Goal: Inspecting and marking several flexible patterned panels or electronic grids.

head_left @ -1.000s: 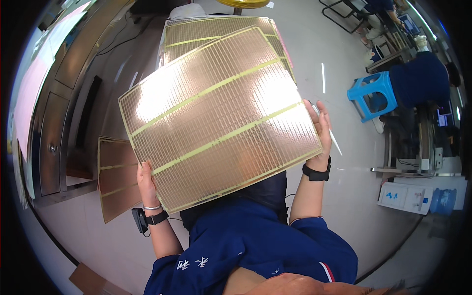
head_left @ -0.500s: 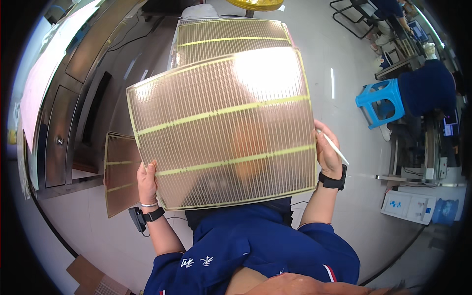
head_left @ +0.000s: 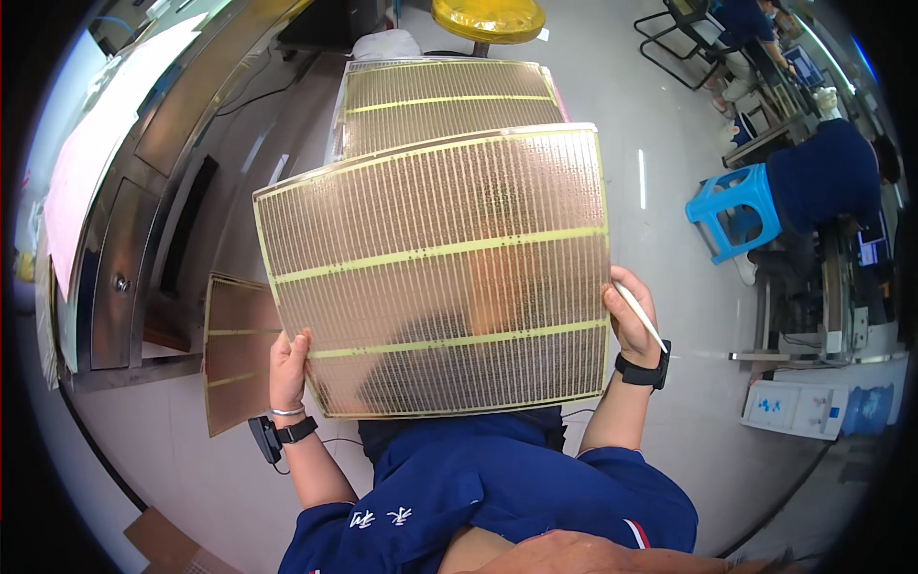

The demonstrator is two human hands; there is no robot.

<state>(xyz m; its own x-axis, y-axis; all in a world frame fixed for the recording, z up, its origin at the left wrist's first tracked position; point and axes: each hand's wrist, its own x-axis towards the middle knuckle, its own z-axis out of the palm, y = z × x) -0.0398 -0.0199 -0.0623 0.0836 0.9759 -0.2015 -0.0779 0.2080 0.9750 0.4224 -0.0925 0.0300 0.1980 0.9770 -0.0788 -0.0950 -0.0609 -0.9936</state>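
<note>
A large copper-coloured circuit board panel (head_left: 430,210), ruled with fine lines and pale yellow bands, is held up in front of me. My left hand (head_left: 289,371) is closed on its lower left edge, thumb on the face. My right hand (head_left: 631,316) grips the right edge, and a slim white pen-like stick (head_left: 639,314) is tucked in the same hand, pointing down toward the wrist. The fingers behind the panel are hidden. Beyond its far edge lies a stack of similar panels (head_left: 449,86); another panel (head_left: 234,354) leans upright at the left.
A metal cabinet (head_left: 120,277) with papers on top runs along the left. A yellow round stool (head_left: 488,17) stands past the stack. To the right are a blue plastic stool (head_left: 732,210), a seated person (head_left: 827,177) at a workbench, and a white water dispenser (head_left: 789,407).
The panel has tilted and shifted slightly lower in view, and the bright glare on its upper right is gone. Both hands keep their hold. The surroundings sit slightly lower.
</note>
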